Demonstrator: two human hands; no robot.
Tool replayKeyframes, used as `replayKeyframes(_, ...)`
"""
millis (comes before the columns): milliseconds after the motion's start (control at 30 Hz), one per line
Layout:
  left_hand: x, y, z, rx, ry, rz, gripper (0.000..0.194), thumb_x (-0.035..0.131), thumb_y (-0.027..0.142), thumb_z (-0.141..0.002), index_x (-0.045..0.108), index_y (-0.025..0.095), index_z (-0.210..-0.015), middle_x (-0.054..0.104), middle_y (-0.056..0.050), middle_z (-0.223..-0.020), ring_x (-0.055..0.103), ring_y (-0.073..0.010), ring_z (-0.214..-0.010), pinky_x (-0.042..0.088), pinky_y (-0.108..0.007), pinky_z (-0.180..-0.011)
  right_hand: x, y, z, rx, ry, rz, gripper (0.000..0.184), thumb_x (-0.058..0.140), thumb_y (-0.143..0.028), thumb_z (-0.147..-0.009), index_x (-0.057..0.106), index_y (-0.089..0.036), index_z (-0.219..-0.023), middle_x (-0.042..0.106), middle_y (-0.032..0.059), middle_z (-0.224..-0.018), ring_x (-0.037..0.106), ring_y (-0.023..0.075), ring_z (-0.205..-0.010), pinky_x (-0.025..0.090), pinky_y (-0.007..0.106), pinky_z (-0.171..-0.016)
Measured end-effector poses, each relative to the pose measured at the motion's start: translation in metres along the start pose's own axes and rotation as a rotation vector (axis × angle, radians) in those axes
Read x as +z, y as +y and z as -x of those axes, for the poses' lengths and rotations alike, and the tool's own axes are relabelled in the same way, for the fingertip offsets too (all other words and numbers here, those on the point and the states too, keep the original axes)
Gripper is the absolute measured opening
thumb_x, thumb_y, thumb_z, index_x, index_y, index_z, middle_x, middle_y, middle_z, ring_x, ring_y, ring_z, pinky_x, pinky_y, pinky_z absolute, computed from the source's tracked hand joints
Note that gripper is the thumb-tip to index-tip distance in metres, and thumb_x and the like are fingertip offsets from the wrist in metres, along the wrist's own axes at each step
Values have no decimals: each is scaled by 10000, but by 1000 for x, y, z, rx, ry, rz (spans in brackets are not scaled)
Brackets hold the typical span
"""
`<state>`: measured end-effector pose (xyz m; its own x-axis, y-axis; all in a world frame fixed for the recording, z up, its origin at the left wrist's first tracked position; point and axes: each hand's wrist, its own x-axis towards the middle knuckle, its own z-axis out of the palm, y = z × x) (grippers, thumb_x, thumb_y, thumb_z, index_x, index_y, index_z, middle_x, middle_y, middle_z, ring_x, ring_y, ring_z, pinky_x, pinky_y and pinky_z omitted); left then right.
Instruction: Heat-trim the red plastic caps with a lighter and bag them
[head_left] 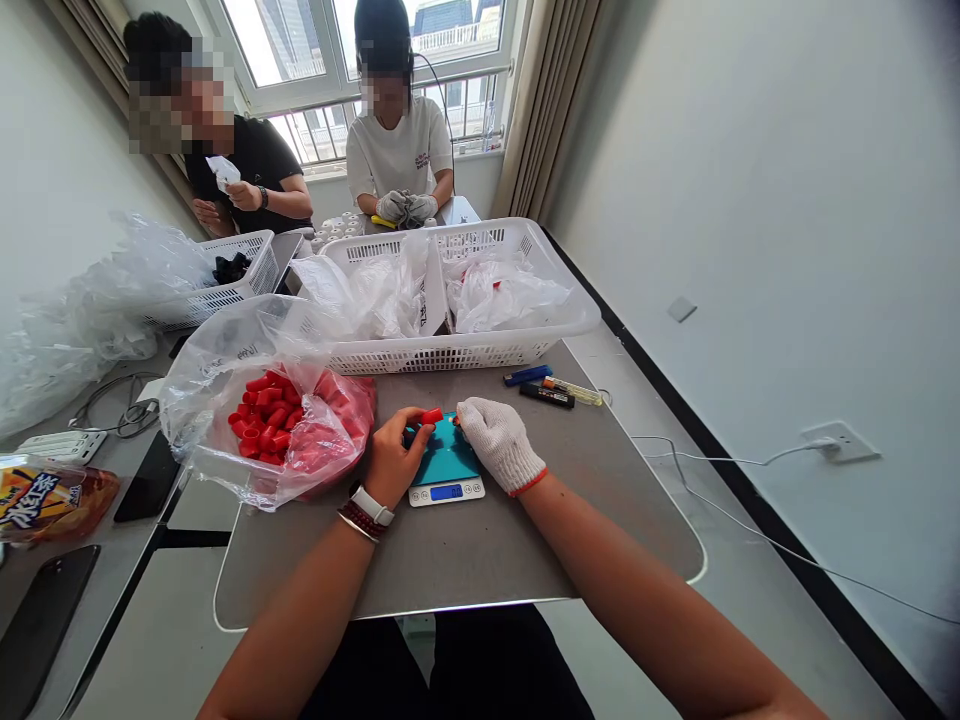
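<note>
A small scale (448, 470) with a teal top and a lit blue display sits on the grey table (480, 560) in front of me. My left hand (395, 455), bare with a watch at the wrist, pinches a small red cap (431, 416) over the scale's far edge. My right hand (499, 440), in a white knit glove, rests curled at the scale's right side, its fingertips touching the same red cap. To the left lies a clear plastic bag (225, 390) open on a heap of red caps (264, 415).
A white slotted basket (450, 350) with plastic bags stands behind the scale. Several lighters (551, 388) lie to its right. A second basket (240, 270), phones (146, 485) and a snack packet (45, 500) are at left. Two people work at the far end. A cable (720, 460) runs to a wall socket.
</note>
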<state>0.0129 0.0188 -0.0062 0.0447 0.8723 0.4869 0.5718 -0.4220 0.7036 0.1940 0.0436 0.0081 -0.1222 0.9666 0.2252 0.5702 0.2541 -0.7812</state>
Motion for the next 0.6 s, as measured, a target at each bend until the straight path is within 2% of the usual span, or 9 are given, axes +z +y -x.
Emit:
replayKeyframes(167,0,1,0,67,-52,-34,258,514,376,-984,669,192,-1074,760,-82,-988,720,-192,-889,583,-334,-769,1,4,-1,31,42,1,530,306,-521,-961,532,-197,-607,588,28,-603,525,157,-611,299,284,-587)
replayKeyframes(267,0,3,1,80,-68,-31,252,517,382,-982,668,193,-1055,761,-73,-970,725,-184,-851,584,-323,-750,2,5,-2,50,61,44,538,299,-531,-964,555,-195,-632,601,32,-626,530,161,-631,296,285,-595)
replayKeyframes(500,-1,1,0,1,-17,14,212,593,382,-941,629,184,-1006,750,-46,-902,719,-165,-796,565,-281,-695,0,1,0,-1,11,61,531,322,-527,-957,552,-195,-611,595,29,-607,513,152,-604,283,287,-585)
replayKeyframes(600,-1,0,-1,41,-19,-34,215,551,358,-966,653,190,-1054,747,-64,-954,707,-178,-859,568,-309,-746,0,1,0,-11,0,32,522,328,-518,-954,544,-195,-604,581,22,-591,516,150,-594,290,284,-585)
